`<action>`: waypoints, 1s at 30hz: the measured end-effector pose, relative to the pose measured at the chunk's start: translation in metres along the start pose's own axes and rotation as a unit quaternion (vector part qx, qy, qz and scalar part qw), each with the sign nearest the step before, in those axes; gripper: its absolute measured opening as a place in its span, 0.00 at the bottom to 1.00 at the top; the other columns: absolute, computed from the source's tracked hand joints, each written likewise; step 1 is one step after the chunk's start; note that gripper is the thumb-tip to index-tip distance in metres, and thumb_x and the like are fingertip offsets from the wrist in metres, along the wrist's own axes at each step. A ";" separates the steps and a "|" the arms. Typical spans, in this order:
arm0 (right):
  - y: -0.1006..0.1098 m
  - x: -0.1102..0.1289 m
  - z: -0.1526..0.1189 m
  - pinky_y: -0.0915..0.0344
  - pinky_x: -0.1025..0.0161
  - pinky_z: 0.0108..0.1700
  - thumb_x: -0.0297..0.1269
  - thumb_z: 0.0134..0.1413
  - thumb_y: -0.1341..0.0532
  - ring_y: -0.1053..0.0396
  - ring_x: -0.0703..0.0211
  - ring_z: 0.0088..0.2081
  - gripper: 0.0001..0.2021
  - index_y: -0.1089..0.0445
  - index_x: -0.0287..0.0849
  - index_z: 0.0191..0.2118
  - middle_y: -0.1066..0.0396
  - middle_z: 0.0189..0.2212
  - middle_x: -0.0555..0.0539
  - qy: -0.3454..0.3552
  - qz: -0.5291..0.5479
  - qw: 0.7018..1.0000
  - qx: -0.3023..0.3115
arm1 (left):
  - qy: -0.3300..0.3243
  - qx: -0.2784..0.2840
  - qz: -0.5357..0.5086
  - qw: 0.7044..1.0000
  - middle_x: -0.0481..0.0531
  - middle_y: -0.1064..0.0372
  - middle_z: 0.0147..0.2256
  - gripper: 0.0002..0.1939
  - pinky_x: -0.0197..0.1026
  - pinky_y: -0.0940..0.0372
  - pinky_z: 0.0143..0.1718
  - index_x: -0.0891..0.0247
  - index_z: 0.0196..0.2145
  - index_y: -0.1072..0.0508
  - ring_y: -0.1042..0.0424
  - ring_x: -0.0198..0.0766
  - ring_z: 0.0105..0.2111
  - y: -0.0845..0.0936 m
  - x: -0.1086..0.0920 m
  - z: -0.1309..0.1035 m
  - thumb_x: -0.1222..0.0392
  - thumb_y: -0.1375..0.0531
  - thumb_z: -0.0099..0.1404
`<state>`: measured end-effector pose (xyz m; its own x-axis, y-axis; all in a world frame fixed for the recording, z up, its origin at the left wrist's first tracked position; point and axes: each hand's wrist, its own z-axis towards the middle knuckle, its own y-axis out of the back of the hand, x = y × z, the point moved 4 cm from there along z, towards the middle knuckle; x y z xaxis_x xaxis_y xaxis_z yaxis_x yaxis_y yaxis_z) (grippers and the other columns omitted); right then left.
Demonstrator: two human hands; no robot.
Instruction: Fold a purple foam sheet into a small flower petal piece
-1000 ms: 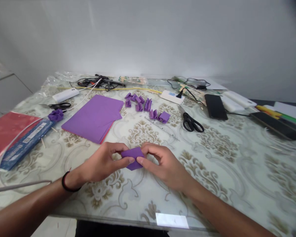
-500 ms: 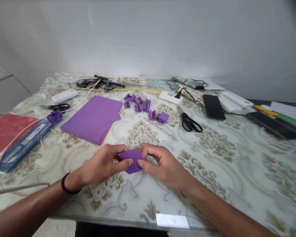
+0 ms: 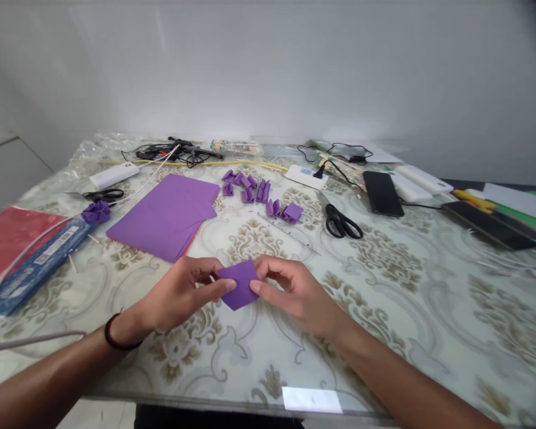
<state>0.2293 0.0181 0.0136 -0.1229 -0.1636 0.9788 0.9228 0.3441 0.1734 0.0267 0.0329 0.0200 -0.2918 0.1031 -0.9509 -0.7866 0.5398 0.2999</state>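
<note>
A small piece of purple paper [image 3: 240, 285] is held between both hands above the near part of the table. My left hand [image 3: 192, 292] pinches its left edge, thumb on the front face. From the other side my right hand [image 3: 290, 289] grips the right edge the same way. The fingers behind the paper are partly hidden. Beyond the hands lie several folded purple paper pieces [image 3: 263, 191] in a loose curve. A stack of purple sheets [image 3: 165, 211] with red showing under it rests to their left.
Black-handled scissors [image 3: 342, 223] and a clear ruler [image 3: 288, 233] lie past my right hand. A dark phone [image 3: 383, 193] and a white power strip [image 3: 307, 176] sit farther back. At left are another pair of scissors [image 3: 103, 195], crumpled purple paper [image 3: 96, 211] and a red-and-blue packet [image 3: 53, 253].
The hands have drawn slightly apart along the paper's edges, and more of its face shows. The thumbs have moved away from each other. The whole view has shifted a little.
</note>
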 end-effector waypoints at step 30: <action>-0.005 0.015 -0.003 0.39 0.61 0.37 0.27 0.53 0.36 0.36 0.60 0.31 0.08 0.34 0.45 0.27 0.34 0.27 0.53 0.081 -0.112 0.990 -0.022 | -0.069 -0.006 0.087 0.994 0.43 0.36 0.26 0.10 0.36 0.43 0.31 0.63 0.28 0.28 0.40 0.32 0.28 -0.008 -0.008 -0.002 0.61 0.37 0.67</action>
<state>0.2236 0.0110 0.0268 -0.2702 -0.3782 0.8854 0.8939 0.2431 0.3766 0.0347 0.0263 0.0252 -0.3469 0.3082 -0.8858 -0.7379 0.4933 0.4606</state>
